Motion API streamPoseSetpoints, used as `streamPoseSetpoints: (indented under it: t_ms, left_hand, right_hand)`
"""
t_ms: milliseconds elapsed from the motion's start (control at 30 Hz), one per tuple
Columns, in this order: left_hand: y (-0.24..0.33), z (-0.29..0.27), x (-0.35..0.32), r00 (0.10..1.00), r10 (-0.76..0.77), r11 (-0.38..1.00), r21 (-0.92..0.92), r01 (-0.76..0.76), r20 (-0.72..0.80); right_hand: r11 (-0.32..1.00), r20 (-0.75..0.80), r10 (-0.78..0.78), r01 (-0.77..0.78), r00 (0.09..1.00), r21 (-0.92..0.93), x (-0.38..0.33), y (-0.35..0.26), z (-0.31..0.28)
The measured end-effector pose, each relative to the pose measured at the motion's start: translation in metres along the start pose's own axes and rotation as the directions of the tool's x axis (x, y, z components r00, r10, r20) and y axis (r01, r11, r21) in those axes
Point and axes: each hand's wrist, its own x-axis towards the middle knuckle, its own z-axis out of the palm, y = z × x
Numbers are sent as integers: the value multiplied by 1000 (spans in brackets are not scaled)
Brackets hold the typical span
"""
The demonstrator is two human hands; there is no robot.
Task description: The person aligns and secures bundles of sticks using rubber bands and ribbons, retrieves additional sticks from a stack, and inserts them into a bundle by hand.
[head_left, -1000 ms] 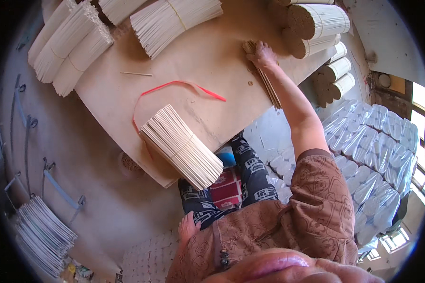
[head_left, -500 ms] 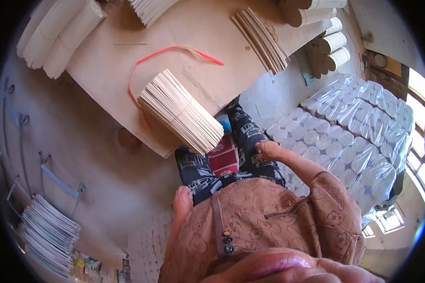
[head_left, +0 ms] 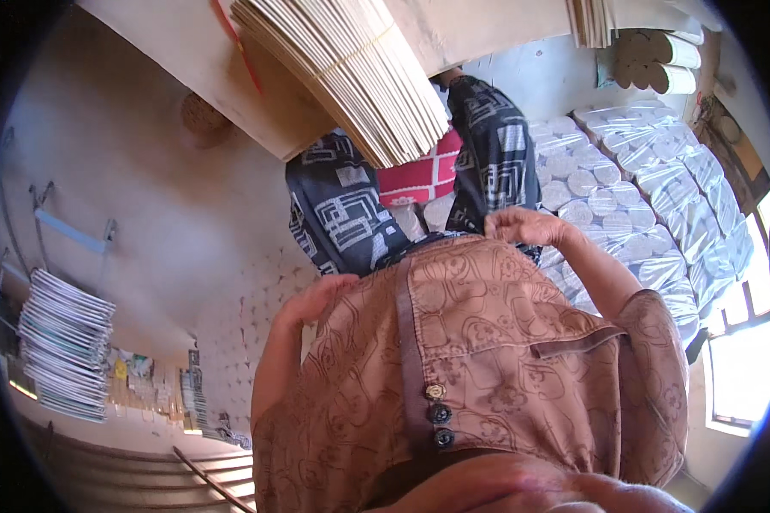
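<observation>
My left hand [head_left: 318, 299] rests at the left side of my brown patterned shirt [head_left: 488, 333], its fingers pressed together on the cloth; the fingertips are partly hidden. At my right thigh, my right hand [head_left: 529, 227] is closed in a pinch on the dark patterned trousers [head_left: 351, 209], close to the shirt hem. Neither hand touches the bundle of thin wooden sticks [head_left: 351, 73]. Held by a thin band, that bundle lies on the brown tabletop [head_left: 287, 132] and juts over its near edge. Beside it on the left is a narrow red strip [head_left: 239, 47].
Another stick bundle [head_left: 589, 24] lies at the table's far right. Plastic-wrapped stacks of round bundles [head_left: 603, 192] fill the right side, with pale cylindrical bundles [head_left: 678, 79] beyond. A red-and-white cloth [head_left: 423, 175] shows between my legs. At left stands a layered pale stack [head_left: 67, 342].
My view has tilted down, so the table and stick bundle sit higher in the picture. My right hand has moved from lower on the thigh up toward the shirt hem.
</observation>
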Motion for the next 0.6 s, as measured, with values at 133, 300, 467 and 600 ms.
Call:
streamPoseSetpoints:
  t_ms: [133, 300, 467, 600]
  left_hand:
    - [7, -27, 55, 932, 287, 894, 287, -343, 219]
    - [12, -42, 141, 915, 153, 841, 438, -319, 373]
    - [18, -26, 192, 845, 224, 665, 558, -497, 486]
    - [-1, -22, 254, 731, 356, 643, 415, -644, 582]
  right_hand:
    - [984, -369, -135, 80, 919, -161, 50, -20, -11]
    - [933, -426, -293, 158, 856, -323, 130, -15, -18]
    - [795, -119, -85, -5, 989, -607, 182, -1, -14]
    - [502, -122, 45, -128, 992, -856, 212, 9, -29]
